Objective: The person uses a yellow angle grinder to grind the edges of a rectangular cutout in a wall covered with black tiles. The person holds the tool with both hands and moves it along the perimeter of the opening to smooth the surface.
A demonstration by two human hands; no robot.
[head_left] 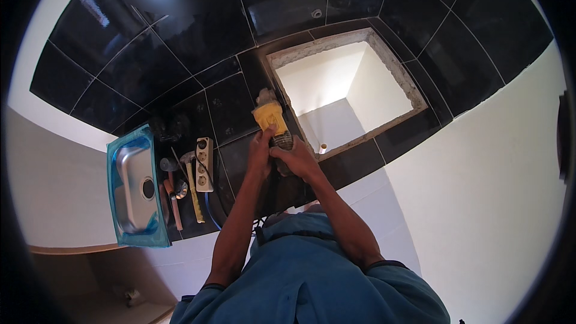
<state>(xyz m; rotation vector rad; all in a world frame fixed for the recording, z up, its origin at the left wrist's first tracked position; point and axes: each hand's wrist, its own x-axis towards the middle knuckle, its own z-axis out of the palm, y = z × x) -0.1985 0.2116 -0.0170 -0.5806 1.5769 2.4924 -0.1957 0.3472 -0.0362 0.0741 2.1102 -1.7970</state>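
Seen from above, the left hand (pixel 260 152) and right hand (pixel 296 159) of a person in a blue shirt (pixel 306 282) grip a yellow power tool (pixel 270 118); just right, a rough-edged rectangular opening (pixel 400 71) pierces the black-tiled counter (pixel 230 109); leftward lie a power strip (pixel 204 181), a yellow-handled hammer (pixel 195 195) and a steel sink (pixel 129 171).

A countertop (pixel 231 111) of glossy black tiles with pale joints runs along the wall, pierced toward its right by a four-sided opening whose rough, whitish cut rim (pixel 396 54) shows. At its left end lies a steel sink (pixel 129 162), basin up, its border wrapped in blue film (pixel 155 241). Just beside it sit a dark-headed tool (pixel 168 164) with a reddish handle, a hammer (pixel 195 198) with a yellowish handle and a white power strip (pixel 205 156), crossed by a dark cord. A blue cable (pixel 208 204) trails near the strip's front end. An indistinct dark bundle (pixel 174 126) rests behind the tools.
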